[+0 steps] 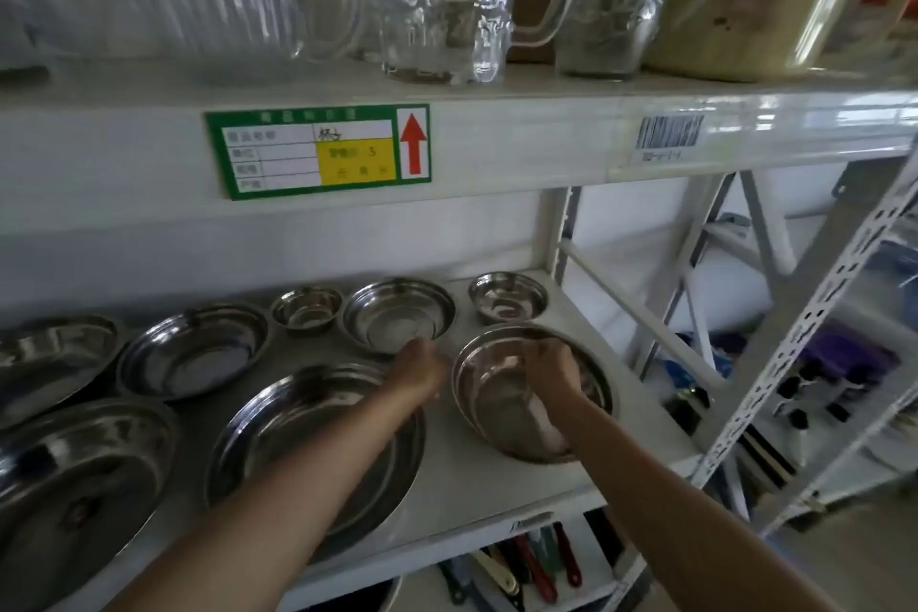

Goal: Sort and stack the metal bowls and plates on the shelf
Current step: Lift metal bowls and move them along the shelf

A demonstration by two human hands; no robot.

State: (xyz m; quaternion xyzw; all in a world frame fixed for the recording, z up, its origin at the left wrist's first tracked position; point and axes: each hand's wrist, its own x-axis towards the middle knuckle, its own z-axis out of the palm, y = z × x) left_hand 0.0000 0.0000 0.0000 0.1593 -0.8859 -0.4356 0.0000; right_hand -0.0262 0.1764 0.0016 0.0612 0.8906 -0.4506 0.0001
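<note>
Metal bowls and plates lie spread in a single layer on the white shelf [447,477], under a green label [318,152] on the beam above. The right hand [551,370] reaches into the big bowl [501,422] at the shelf's right end, fingers curled down; whether they grip it cannot be told. The left hand [420,370] hovers just left of that bowl, fingers loosely bent, holding nothing visible.

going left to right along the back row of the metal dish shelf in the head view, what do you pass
wide shallow dish → deep plate → small bowl → medium bowl → small bowl at the right end
</note>
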